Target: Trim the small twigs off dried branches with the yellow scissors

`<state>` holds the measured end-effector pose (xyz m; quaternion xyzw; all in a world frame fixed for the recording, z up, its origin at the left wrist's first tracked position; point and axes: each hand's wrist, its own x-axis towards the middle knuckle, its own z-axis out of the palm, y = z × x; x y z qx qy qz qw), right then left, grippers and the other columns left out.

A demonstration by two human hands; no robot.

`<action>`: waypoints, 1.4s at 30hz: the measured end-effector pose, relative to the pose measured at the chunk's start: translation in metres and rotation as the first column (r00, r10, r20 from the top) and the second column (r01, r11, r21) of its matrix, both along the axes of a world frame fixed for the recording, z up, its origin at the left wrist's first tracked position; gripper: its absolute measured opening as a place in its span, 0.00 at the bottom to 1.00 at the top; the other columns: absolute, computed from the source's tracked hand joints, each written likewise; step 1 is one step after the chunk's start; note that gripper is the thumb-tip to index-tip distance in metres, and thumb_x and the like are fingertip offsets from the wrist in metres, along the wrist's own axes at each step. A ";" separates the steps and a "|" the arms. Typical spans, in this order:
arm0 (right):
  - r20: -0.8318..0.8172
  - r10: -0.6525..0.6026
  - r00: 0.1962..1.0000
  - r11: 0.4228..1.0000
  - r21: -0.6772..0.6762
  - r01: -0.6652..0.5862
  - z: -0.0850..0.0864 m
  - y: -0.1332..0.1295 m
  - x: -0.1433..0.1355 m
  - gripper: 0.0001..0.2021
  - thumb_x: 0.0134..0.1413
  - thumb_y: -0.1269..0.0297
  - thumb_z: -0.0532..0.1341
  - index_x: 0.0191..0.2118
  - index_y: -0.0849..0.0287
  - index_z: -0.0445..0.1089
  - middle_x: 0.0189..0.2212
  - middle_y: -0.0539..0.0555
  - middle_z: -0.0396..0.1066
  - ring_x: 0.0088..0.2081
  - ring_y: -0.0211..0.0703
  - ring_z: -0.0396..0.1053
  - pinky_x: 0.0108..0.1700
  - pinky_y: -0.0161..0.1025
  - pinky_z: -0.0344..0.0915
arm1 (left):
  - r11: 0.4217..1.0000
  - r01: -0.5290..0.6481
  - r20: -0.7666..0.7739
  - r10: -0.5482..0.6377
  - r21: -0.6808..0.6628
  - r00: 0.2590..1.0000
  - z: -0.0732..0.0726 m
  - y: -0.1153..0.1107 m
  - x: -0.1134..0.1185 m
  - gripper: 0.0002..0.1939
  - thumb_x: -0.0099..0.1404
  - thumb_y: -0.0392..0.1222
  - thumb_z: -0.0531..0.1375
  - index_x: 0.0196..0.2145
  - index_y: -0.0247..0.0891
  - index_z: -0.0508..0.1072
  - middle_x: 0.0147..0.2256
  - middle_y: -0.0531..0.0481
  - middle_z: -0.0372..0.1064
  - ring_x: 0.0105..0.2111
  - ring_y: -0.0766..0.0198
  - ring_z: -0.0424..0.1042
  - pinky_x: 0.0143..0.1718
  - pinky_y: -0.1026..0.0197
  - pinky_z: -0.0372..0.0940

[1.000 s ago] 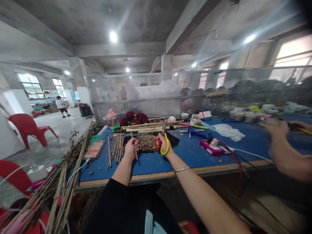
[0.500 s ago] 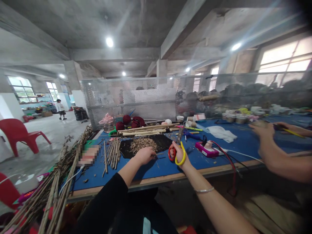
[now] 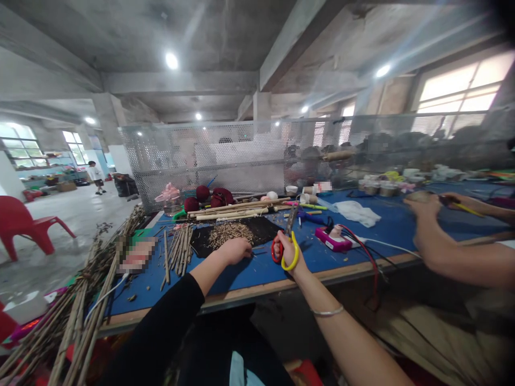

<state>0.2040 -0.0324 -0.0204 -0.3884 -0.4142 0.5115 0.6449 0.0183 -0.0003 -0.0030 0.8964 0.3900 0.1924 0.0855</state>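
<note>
My right hand point(image 3: 290, 256) is closed round the red and yellow handles of scissors point(image 3: 291, 221), whose blades point up and away. My left hand point(image 3: 237, 251) has its fingers together around a thin twig point(image 3: 258, 248) at the near edge of a black cloth point(image 3: 265, 229). A pile of short cut stem pieces point(image 3: 229, 234) lies on that cloth, just beyond my left hand. To its left, a row of cut sticks point(image 3: 181, 249) rests on the blue table point(image 3: 225, 281).
Long dry stalks point(image 3: 86, 300) lean over the table's left edge. Pale sticks point(image 3: 233, 213) and dark red balls point(image 3: 221, 197) lie at the back. A purple power strip point(image 3: 333, 239) with cables sits right. Another person's hands point(image 3: 426, 206) work at the far right.
The whole view has shifted slightly, so the table things appear further left. My hands keep nearly the same places over the table, with the scissors still held.
</note>
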 end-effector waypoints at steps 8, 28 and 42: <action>0.005 -0.020 1.000 1.000 0.016 0.020 0.000 0.000 0.000 0.20 0.41 0.44 0.58 0.23 0.58 0.57 0.09 0.43 0.55 0.10 0.30 0.51 0.12 0.29 0.50 | 0.999 -0.004 0.113 0.009 -0.044 0.994 0.020 -0.007 0.002 0.04 0.47 0.36 0.61 0.22 0.43 0.75 0.27 0.49 0.69 0.29 0.63 0.66 0.33 0.66 0.59; 0.003 -0.028 1.000 1.000 0.010 0.028 0.000 -0.002 0.000 0.20 0.42 0.44 0.57 0.23 0.58 0.57 0.09 0.44 0.55 0.11 0.30 0.51 0.12 0.29 0.50 | 0.997 -0.077 0.194 0.081 -0.032 0.978 0.002 -0.014 -0.003 0.10 0.48 0.37 0.62 0.15 0.40 0.65 0.21 0.50 0.63 0.22 0.64 0.65 0.29 0.65 0.60; 0.024 -0.004 1.000 1.000 0.013 0.004 0.000 -0.003 -0.001 0.21 0.41 0.43 0.57 0.23 0.58 0.57 0.10 0.43 0.56 0.10 0.29 0.51 0.12 0.28 0.48 | 0.545 -0.811 0.339 0.820 -0.212 0.462 0.047 -0.021 -0.124 0.08 0.45 0.38 0.63 0.24 0.38 0.66 0.33 0.40 0.68 0.41 0.50 0.67 0.42 0.55 0.57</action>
